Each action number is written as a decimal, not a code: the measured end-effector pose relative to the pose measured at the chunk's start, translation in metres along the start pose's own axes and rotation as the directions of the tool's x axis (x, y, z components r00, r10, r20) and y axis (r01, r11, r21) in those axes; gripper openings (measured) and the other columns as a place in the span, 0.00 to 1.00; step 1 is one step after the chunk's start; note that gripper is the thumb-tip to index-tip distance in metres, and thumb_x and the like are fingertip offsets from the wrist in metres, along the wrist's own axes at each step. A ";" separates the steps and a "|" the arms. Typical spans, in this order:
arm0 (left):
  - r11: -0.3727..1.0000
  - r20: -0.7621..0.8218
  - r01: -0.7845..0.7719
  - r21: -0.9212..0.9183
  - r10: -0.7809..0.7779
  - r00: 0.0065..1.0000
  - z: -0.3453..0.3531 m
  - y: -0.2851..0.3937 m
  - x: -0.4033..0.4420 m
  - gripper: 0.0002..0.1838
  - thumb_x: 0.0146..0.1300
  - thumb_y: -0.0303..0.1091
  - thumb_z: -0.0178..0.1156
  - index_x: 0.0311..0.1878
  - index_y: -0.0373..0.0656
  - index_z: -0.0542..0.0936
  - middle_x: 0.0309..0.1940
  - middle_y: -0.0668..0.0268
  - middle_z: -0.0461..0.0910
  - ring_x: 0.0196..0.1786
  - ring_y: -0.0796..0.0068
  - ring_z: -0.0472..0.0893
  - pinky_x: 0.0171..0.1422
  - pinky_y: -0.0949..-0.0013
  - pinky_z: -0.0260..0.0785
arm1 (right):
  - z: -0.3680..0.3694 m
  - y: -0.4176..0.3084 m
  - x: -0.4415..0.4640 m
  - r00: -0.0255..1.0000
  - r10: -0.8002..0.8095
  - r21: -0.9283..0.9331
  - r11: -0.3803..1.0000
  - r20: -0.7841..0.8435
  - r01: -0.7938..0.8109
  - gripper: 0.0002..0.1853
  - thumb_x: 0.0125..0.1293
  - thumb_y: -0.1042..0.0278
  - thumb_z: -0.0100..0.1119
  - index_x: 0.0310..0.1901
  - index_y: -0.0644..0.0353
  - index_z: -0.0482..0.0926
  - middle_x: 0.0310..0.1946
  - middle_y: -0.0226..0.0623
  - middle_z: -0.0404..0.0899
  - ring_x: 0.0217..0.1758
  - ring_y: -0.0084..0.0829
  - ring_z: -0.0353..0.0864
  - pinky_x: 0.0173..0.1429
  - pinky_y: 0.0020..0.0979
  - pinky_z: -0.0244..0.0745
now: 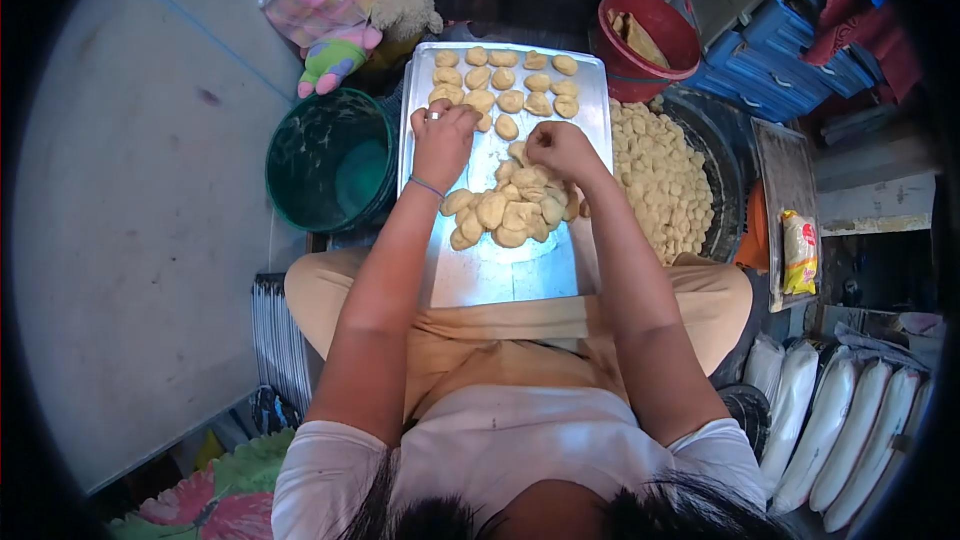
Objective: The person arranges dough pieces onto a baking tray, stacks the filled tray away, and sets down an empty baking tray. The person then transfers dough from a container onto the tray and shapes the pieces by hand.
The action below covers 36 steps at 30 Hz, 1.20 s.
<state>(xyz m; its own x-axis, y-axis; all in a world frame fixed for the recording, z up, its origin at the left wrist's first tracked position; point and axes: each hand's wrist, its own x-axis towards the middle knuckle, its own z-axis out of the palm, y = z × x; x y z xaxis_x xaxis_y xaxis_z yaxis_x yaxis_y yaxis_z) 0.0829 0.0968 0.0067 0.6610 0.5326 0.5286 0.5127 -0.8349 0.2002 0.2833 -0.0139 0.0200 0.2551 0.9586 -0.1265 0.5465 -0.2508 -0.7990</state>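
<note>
A metal tray (520,285) lies across my lap. Several flattened dough pieces (504,58) sit in rows on its far half, and a loose pile of dough pieces (510,210) covers its middle. My left hand (445,145), with a ring and a blue wrist cord, is bent over the left end of the nearest row. Its fingers are curled down at a dough piece (484,123), partly covered by the hand. Just beyond the pile, my right hand (562,150) is closed with thumb and fingers together; what is inside them is hidden.
To the right stands a wide dark basin (722,165) full of dough pieces (660,180). A red bucket (650,35) is behind it, and a green bucket (330,160) stands left of the tray. A yellow packet (799,252) lies on a board at right, near white plastic packs (820,440).
</note>
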 end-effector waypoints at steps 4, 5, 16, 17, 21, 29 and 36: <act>0.993 0.041 -0.047 -0.105 0.051 0.998 -0.003 0.022 0.006 0.18 0.55 0.34 0.66 0.51 0.51 0.82 0.53 0.69 0.79 0.60 0.64 0.72 0.64 0.55 0.55 | -0.001 -0.003 0.000 0.955 0.021 0.101 0.995 -0.296 0.009 0.10 0.55 0.66 0.64 0.36 0.61 0.83 0.27 0.41 0.83 0.30 0.36 0.82 0.40 0.36 0.76; 0.988 0.067 -0.074 -0.138 0.084 0.994 -0.003 0.027 0.009 0.18 0.56 0.34 0.65 0.51 0.51 0.82 0.53 0.70 0.79 0.60 0.64 0.72 0.63 0.55 0.55 | -0.001 -0.004 0.000 0.937 0.012 0.125 0.992 -0.348 0.034 0.09 0.56 0.67 0.64 0.37 0.62 0.83 0.28 0.41 0.83 0.32 0.36 0.83 0.40 0.36 0.76; 0.967 0.137 -0.123 -0.221 0.156 0.978 0.017 0.050 0.033 0.18 0.54 0.41 0.67 0.48 0.48 0.83 0.55 0.64 0.77 0.63 0.62 0.69 0.66 0.55 0.53 | -0.030 0.025 -0.018 0.980 -0.183 -0.110 0.975 0.076 0.191 0.17 0.53 0.67 0.71 0.45 0.60 0.83 0.41 0.42 0.81 0.39 0.37 0.82 0.47 0.33 0.78; 0.969 0.138 -0.144 -0.198 0.174 0.975 0.021 0.050 0.034 0.17 0.54 0.41 0.67 0.47 0.48 0.83 0.53 0.65 0.77 0.62 0.62 0.70 0.66 0.55 0.53 | -0.033 0.026 -0.018 0.992 -0.059 -0.017 0.998 0.111 0.061 0.18 0.52 0.67 0.72 0.45 0.59 0.83 0.38 0.42 0.83 0.40 0.38 0.83 0.47 0.34 0.78; 0.974 0.213 -0.201 -0.101 0.219 0.952 0.025 0.056 0.048 0.13 0.56 0.42 0.66 0.42 0.48 0.82 0.44 0.66 0.79 0.56 0.63 0.74 0.63 0.56 0.56 | -0.029 0.032 -0.012 0.932 -0.018 0.066 0.997 -0.362 0.045 0.15 0.53 0.68 0.71 0.44 0.60 0.82 0.33 0.41 0.83 0.40 0.37 0.84 0.47 0.36 0.78; 0.990 0.174 -0.126 -0.069 0.137 0.975 0.044 0.067 0.057 0.07 0.61 0.39 0.62 0.38 0.48 0.80 0.37 0.64 0.80 0.45 0.61 0.79 0.56 0.58 0.62 | -0.026 0.033 -0.030 0.948 -0.109 -0.039 0.994 -0.298 0.102 0.14 0.57 0.64 0.70 0.43 0.61 0.82 0.41 0.39 0.81 0.40 0.34 0.81 0.47 0.34 0.76; 0.915 0.266 0.136 -0.380 -0.032 0.963 -0.034 0.065 0.011 0.17 0.65 0.39 0.61 0.53 0.42 0.79 0.47 0.55 0.80 0.51 0.51 0.78 0.60 0.55 0.65 | -0.020 0.038 -0.060 0.996 -0.001 0.295 0.955 0.086 -0.025 0.11 0.59 0.67 0.65 0.40 0.64 0.81 0.25 0.30 0.78 0.31 0.23 0.76 0.36 0.28 0.73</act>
<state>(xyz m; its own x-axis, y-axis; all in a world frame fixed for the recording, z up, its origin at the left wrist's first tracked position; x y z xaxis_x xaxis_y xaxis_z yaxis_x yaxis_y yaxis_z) 0.1049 0.0441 0.0531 0.7659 0.5771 0.2834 0.3505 -0.7443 0.5685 0.3047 -0.0834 0.0089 0.1855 0.9668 -0.1756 0.2804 -0.2234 -0.9335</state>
